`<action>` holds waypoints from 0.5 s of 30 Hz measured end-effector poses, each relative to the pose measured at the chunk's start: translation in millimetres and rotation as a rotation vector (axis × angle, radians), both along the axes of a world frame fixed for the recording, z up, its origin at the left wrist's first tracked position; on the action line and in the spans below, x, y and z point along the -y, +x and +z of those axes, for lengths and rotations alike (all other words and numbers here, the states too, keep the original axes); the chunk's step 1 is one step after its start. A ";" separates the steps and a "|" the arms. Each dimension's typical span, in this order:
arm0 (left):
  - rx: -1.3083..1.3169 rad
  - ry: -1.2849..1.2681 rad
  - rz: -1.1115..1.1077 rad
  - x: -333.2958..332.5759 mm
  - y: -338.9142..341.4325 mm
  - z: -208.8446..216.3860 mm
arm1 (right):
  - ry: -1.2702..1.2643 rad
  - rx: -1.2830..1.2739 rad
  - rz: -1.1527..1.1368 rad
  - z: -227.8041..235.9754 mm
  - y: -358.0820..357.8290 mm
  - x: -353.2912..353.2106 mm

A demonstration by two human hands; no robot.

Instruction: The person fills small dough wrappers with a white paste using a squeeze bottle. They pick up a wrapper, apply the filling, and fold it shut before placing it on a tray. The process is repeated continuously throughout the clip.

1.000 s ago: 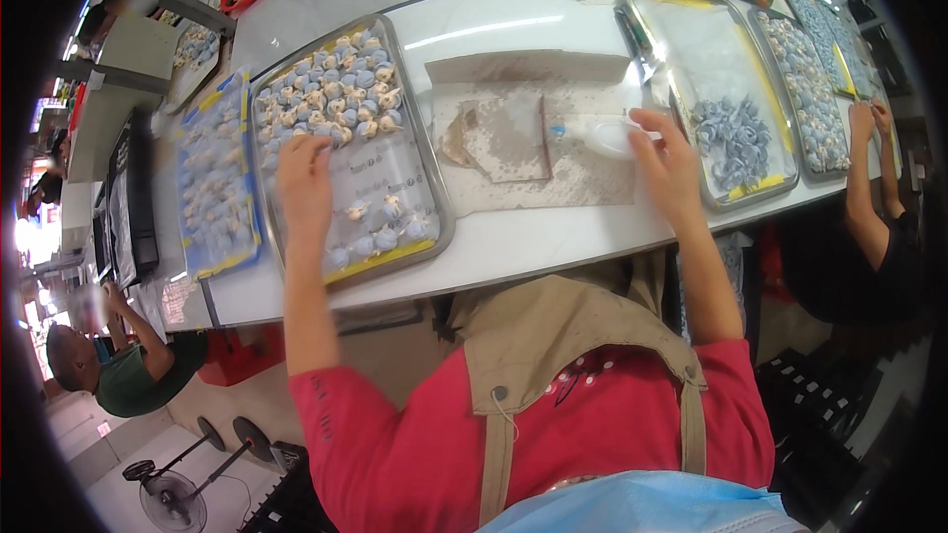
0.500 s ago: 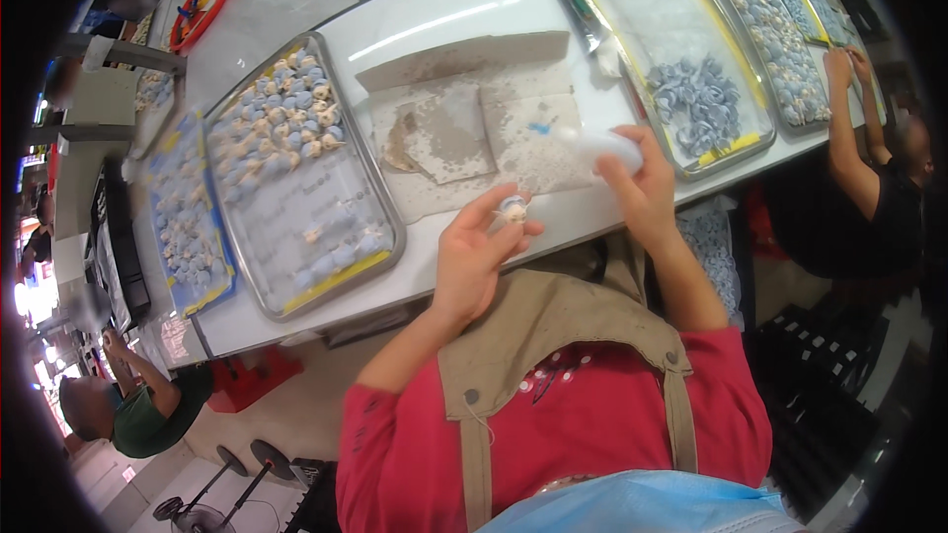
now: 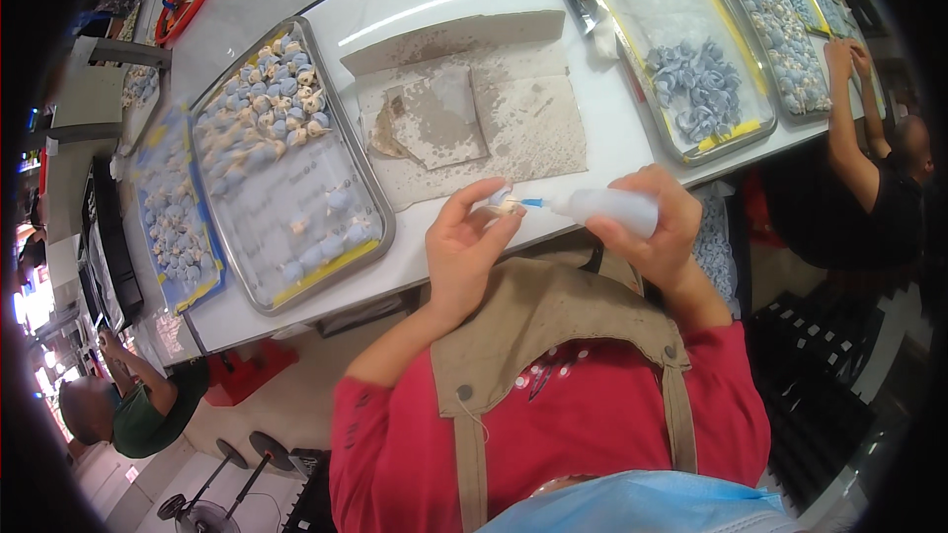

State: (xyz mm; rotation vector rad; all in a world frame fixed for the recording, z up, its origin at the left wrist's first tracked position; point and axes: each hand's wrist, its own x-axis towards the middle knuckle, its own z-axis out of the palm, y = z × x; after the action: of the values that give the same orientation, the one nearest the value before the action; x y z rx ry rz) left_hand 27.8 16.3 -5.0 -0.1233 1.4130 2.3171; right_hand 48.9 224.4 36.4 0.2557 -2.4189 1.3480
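Pinching small piece (image 3: 508, 203), left hand (image 3: 464, 247); right hand (image 3: 657, 227) clasping squeeze bottle (image 3: 602, 207).

A long white bench (image 3: 415, 10) carries everything here. In the middle lies a stained sheet of brown cardboard (image 3: 513, 118), with a smaller torn cardboard piece (image 3: 434, 118) resting on top of it. To the left sits a steel tray (image 3: 286, 168) holding small pale and bluish pieces, crowded at its far end and sparser near its yellow strip. Further left lies a blue-edged tray (image 3: 173, 212) of similar pieces. To the right stands another steel tray (image 3: 681, 39) with a heap of blue pieces, and just beyond it a further tray (image 3: 780, 30) filled with small pieces.
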 end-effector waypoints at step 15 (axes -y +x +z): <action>-0.001 0.018 0.027 2.9 -0.3 1.5 | -0.007 0.039 -0.032 1.3 -3.1 5.9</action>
State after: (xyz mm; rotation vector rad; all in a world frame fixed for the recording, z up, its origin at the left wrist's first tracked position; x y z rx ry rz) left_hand 27.5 13.4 -3.5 -0.1360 1.3985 2.3517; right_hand 45.8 218.6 37.7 0.1896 -2.4388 1.3595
